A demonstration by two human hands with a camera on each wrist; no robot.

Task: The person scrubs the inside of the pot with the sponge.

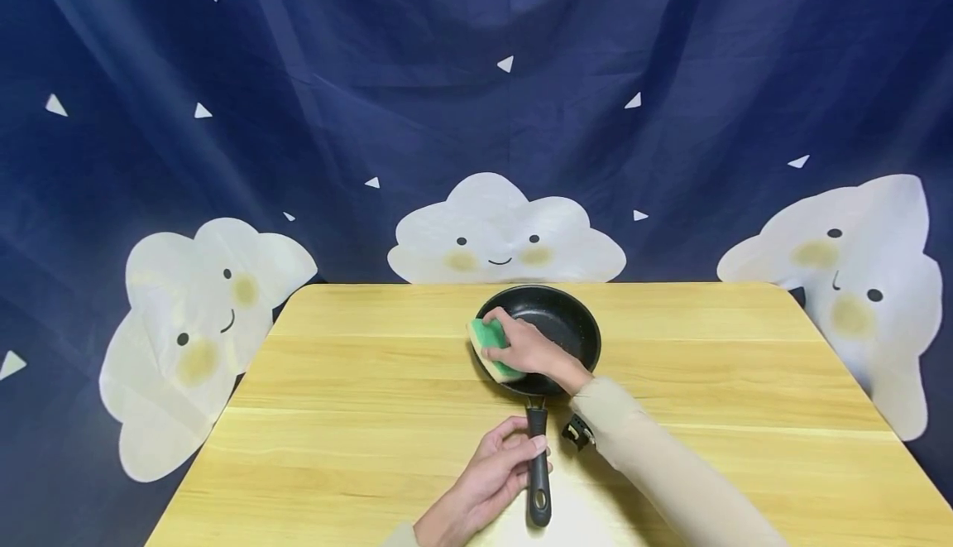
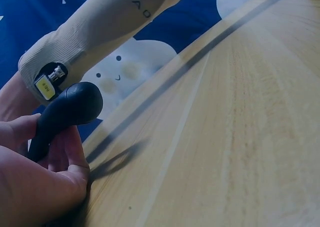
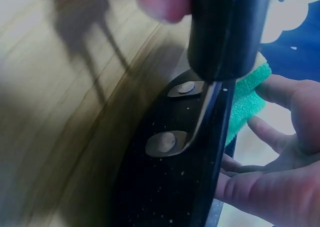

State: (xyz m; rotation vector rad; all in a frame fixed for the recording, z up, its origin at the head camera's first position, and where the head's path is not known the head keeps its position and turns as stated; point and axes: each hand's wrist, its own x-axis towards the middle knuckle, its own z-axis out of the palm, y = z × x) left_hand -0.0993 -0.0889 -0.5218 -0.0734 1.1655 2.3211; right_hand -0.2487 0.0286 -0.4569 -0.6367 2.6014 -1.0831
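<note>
A black frying pan (image 1: 562, 319) is at the far middle of the table, its handle (image 1: 539, 485) pointing toward me. My left hand (image 1: 495, 472) grips that handle between thumb and fingers; the left wrist view shows the handle's rounded end (image 2: 82, 104) up close. With my right hand (image 1: 532, 350) I hold a green and cream sponge (image 1: 488, 334) against the pan's left inner side. In the right wrist view the sponge (image 3: 246, 112) shows beyond the pan's rim, and the pan's outer wall (image 3: 165, 182) partly hides the right hand's fingers.
The light wooden table (image 1: 357, 415) spreads out on both sides of the pan. Behind it hangs a dark blue cloth (image 1: 447, 100) printed with smiling clouds and white triangles. A small black device (image 1: 577, 432) sits at the right sleeve's cuff.
</note>
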